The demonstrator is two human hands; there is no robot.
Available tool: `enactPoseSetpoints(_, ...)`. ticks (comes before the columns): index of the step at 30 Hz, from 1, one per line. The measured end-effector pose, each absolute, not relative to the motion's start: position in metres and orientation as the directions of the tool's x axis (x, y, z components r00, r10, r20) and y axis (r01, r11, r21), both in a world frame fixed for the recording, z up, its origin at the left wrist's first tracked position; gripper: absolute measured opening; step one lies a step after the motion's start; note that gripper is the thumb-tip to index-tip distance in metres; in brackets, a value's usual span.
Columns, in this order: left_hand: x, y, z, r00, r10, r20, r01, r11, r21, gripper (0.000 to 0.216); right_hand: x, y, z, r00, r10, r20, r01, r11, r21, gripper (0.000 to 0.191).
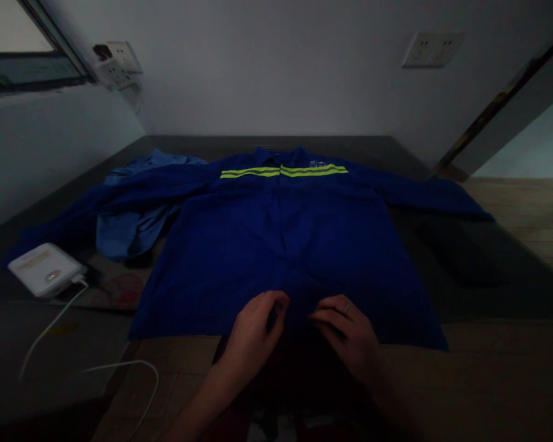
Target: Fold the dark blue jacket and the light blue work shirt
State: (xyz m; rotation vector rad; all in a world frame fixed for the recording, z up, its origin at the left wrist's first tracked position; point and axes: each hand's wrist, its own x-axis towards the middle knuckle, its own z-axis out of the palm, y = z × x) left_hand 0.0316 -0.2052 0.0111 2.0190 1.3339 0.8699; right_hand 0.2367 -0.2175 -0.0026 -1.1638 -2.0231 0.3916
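A dark blue work jacket (239, 245) lies spread face up, collar away from me and sleeves stretched to both sides. Two yellow-green reflective strips (253, 173) cross its chest. Over the lower middle front, my left hand (258, 322) is closed in a pinch at the cloth near the hem. My right hand (348, 328), wearing a ring, is also closed at the fabric, a short gap to the right. Both sets of fingertips appear to grip the jacket's front; darkness hides exactly which bit of cloth is between them.
The jacket rests on a dark table (350, 144) against a white wall. Under its sleeve at left lies a lighter blue garment (124, 233). A white box-shaped device (48, 270) with a white cable (50, 325) sits at the left edge. Wall sockets (431, 49) are behind.
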Motion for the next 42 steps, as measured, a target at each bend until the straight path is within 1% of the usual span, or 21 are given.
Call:
enactPoseSetpoints(3, 0.034, -0.206, 0.012, 0.318, 0.927, 0.201, 0.618, -0.363, 0.697, 0.019, 0.242, -0.215, 0.003, -0.166, 0.887, 0.431, 0.518, 0.450, -0.727, 0.009)
enactPoseSetpoints(5, 0.036, -0.208, 0.012, 0.339, 0.920, 0.198, 0.650, -0.382, 0.657, 0.020, 0.242, -0.214, 0.004, -0.079, 0.904, 0.420, 0.502, 0.400, -0.766, 0.006)
enactPoseSetpoints(7, 0.039, -0.210, 0.012, 0.372, 0.907, 0.200, 0.664, -0.410, 0.626, 0.021, 0.241, -0.213, 0.003, -0.027, 0.907, 0.419, 0.512, 0.373, -0.774, 0.005)
enactPoseSetpoints(11, 0.045, -0.213, 0.009, 0.418, 0.884, 0.209, 0.674, -0.456, 0.581, 0.025, 0.238, -0.214, -0.001, -0.004, 0.904, 0.428, 0.542, 0.362, -0.759, 0.005)
enactPoseSetpoints(15, 0.049, -0.214, 0.004, 0.391, 0.892, 0.226, 0.701, -0.447, 0.555, 0.029, 0.236, -0.215, -0.001, 0.012, 0.895, 0.446, 0.548, 0.367, -0.752, 0.004)
enactPoseSetpoints(18, 0.050, -0.213, 0.003, 0.384, 0.895, 0.228, 0.707, -0.443, 0.551, 0.026, 0.236, -0.215, 0.000, 0.013, 0.891, 0.454, 0.542, 0.376, -0.752, 0.004)
enactPoseSetpoints(22, 0.050, -0.211, 0.006, 0.417, 0.879, 0.230, 0.708, -0.473, 0.524, 0.015, 0.236, -0.214, 0.001, 0.006, 0.892, 0.453, 0.544, 0.377, -0.750, 0.004)
enactPoseSetpoints(25, 0.048, -0.210, 0.008, 0.427, 0.871, 0.244, 0.673, -0.487, 0.557, 0.011, 0.235, -0.215, 0.002, 0.004, 0.884, 0.468, 0.547, 0.389, -0.741, 0.005)
enactPoseSetpoints(28, 0.045, -0.210, 0.012, 0.398, 0.883, 0.249, 0.611, -0.458, 0.646, 0.011, 0.231, -0.219, 0.009, -0.001, 0.877, 0.481, 0.541, 0.405, -0.737, 0.006)
enactPoseSetpoints(31, 0.042, -0.211, 0.020, 0.353, 0.905, 0.237, 0.564, -0.408, 0.718, 0.010, 0.221, -0.224, 0.019, -0.044, 0.867, 0.497, 0.524, 0.444, -0.727, 0.009)
enactPoseSetpoints(36, 0.037, -0.212, 0.029, 0.258, 0.935, 0.244, 0.583, -0.352, 0.733, 0.009, 0.204, -0.227, 0.022, -0.094, 0.842, 0.531, 0.538, 0.492, -0.684, 0.014)
enactPoseSetpoints(40, 0.035, -0.211, 0.027, 0.219, 0.955, 0.199, 0.573, -0.291, 0.766, 0.011, 0.202, -0.224, 0.017, -0.141, 0.826, 0.546, 0.583, 0.515, -0.628, 0.019)
enactPoseSetpoints(42, 0.035, -0.211, 0.026, 0.206, 0.962, 0.177, 0.556, -0.264, 0.788, 0.011, 0.204, -0.223, 0.014, -0.138, 0.820, 0.555, 0.594, 0.517, -0.616, 0.022)
